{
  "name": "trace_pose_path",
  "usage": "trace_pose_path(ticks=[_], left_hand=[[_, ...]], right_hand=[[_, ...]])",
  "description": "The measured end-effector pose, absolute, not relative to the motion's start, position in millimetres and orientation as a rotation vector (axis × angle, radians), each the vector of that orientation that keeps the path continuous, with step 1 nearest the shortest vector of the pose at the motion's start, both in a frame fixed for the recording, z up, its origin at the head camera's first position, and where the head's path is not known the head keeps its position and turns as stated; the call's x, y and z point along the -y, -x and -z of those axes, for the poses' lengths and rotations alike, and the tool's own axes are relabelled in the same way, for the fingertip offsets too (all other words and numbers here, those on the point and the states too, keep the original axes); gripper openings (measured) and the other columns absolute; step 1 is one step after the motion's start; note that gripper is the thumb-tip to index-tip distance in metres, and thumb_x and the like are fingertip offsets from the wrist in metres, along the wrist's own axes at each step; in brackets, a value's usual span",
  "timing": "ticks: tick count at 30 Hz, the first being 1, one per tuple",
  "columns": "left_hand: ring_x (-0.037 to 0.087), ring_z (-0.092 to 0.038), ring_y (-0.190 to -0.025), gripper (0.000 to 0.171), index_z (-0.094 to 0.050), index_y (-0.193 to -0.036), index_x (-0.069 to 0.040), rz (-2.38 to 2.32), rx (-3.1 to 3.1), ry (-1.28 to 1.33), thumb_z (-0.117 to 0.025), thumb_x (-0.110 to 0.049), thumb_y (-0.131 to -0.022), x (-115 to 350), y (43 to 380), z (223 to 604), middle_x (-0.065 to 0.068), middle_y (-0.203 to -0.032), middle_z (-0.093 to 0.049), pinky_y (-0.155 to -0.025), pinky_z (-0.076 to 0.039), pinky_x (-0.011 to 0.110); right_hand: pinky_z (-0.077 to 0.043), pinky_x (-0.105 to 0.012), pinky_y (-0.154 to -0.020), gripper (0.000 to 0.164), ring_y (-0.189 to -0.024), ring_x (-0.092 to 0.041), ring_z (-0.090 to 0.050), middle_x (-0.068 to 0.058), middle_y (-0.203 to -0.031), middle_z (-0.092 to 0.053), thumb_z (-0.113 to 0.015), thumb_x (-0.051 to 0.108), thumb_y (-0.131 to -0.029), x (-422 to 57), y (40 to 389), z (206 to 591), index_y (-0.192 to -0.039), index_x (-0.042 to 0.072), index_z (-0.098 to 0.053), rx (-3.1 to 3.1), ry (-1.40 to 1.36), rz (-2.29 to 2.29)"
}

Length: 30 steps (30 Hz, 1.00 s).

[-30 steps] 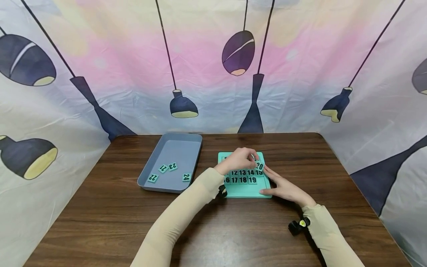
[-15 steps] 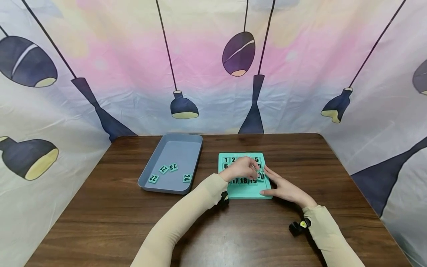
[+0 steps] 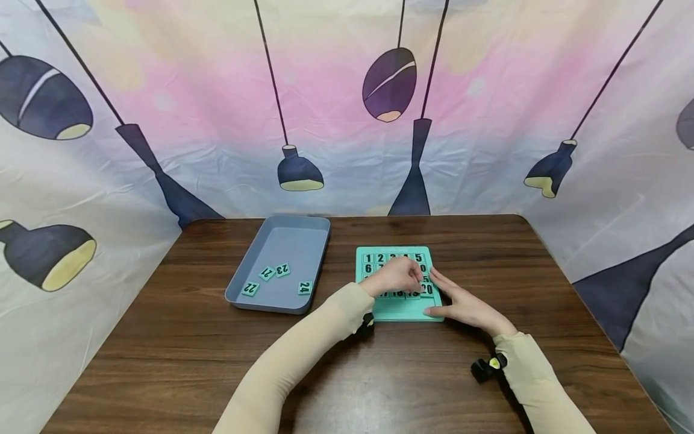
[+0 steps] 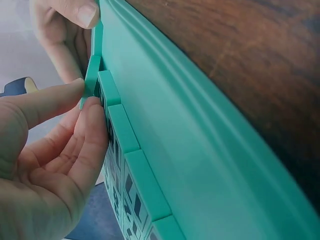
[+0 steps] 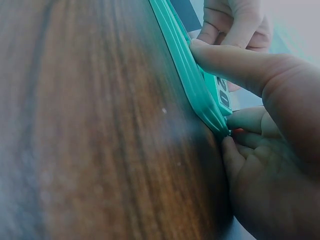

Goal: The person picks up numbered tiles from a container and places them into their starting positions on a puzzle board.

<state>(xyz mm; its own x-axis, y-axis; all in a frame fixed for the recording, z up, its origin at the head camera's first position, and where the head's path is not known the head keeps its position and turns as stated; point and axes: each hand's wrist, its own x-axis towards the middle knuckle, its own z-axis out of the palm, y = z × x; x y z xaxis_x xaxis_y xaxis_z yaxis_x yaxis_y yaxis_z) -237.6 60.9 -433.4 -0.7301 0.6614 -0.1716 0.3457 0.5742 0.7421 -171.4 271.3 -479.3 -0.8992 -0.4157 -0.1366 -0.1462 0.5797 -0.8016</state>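
A turquoise number board carries rows of numbered tiles. My left hand reaches over it and pinches the tile marked 20 between thumb and finger, at the right end of the lowest tile row. In the left wrist view this tile stands tilted against the row, beside a neighbouring tile. My right hand rests at the board's right side, thumb and fingers spread and straight. Its thumb touches the rim in the right wrist view, with fingertips at the corner.
A grey-blue tray stands to the left of the board, holding loose tiles 21, 22, 23 and 24. All sits on a brown wooden table, with a patterned cloth hanging behind.
My left hand has brought tile 20 toward the near side, from over the upper rows down to the right end of the row with 16 to 19. My right hand stays put.
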Motion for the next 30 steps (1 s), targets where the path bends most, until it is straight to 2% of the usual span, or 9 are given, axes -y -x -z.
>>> trace_pose_path(ticks=[5, 10, 19, 25, 30], left_hand=[[0.01, -0.058, -0.064, 0.011, -0.072, -0.101, -0.008, -0.827, -2.468, -0.9, -0.075, -0.015, -0.093, -63, 236, 432, -0.004, -0.078, -0.065, -0.06, -0.047, 0.022], [0.008, -0.056, -0.064, 0.013, -0.073, -0.104, -0.008, -0.729, -2.493, -0.991, -0.075, -0.015, -0.094, -66, 234, 433, -0.004, -0.079, -0.064, -0.064, -0.046, 0.02], [0.009, -0.046, -0.061, 0.031, -0.068, -0.115, -0.007, -0.614, -2.499, -1.069, -0.078, -0.023, -0.091, -72, 227, 434, -0.002, -0.074, -0.058, -0.061, -0.041, 0.02], [0.008, -0.05, -0.071, 0.029, -0.066, -0.109, -0.01, -0.499, -2.565, -1.089, -0.079, -0.027, -0.09, -76, 224, 434, -0.006, -0.085, -0.059, -0.068, -0.044, 0.021], [0.01, -0.047, -0.068, 0.023, -0.062, -0.102, -0.011, -0.506, -2.581, -1.067, -0.078, -0.023, -0.091, -75, 226, 437, -0.004, -0.083, -0.057, -0.067, -0.042, 0.022]], right_hand=[[-0.02, -0.065, -0.115, 0.1, -0.153, -0.04, -0.003, -0.01, -0.169, -0.001, -0.074, 0.045, -0.091, -272, 171, 479, -0.162, 0.009, -0.014, -2.51, 0.457, 1.223], [-0.02, -0.066, -0.114, 0.099, -0.153, -0.04, -0.003, -0.01, -0.169, -0.001, -0.073, 0.045, -0.091, -273, 171, 480, -0.162, 0.009, -0.014, -2.513, 0.453, 1.219], [-0.02, -0.068, -0.113, 0.096, -0.152, -0.041, -0.003, -0.009, -0.169, -0.001, -0.073, 0.044, -0.093, -274, 172, 481, -0.162, 0.011, -0.015, -2.505, 0.479, 1.235], [-0.021, -0.068, -0.113, 0.095, -0.152, -0.041, -0.004, -0.01, -0.169, -0.001, -0.072, 0.044, -0.093, -274, 172, 481, -0.162, 0.013, -0.015, -2.507, 0.483, 1.234], [-0.021, -0.066, -0.114, 0.097, -0.153, -0.04, -0.003, -0.009, -0.169, -0.001, -0.073, 0.045, -0.092, -273, 172, 481, -0.162, 0.013, -0.015, -2.506, 0.476, 1.236]])
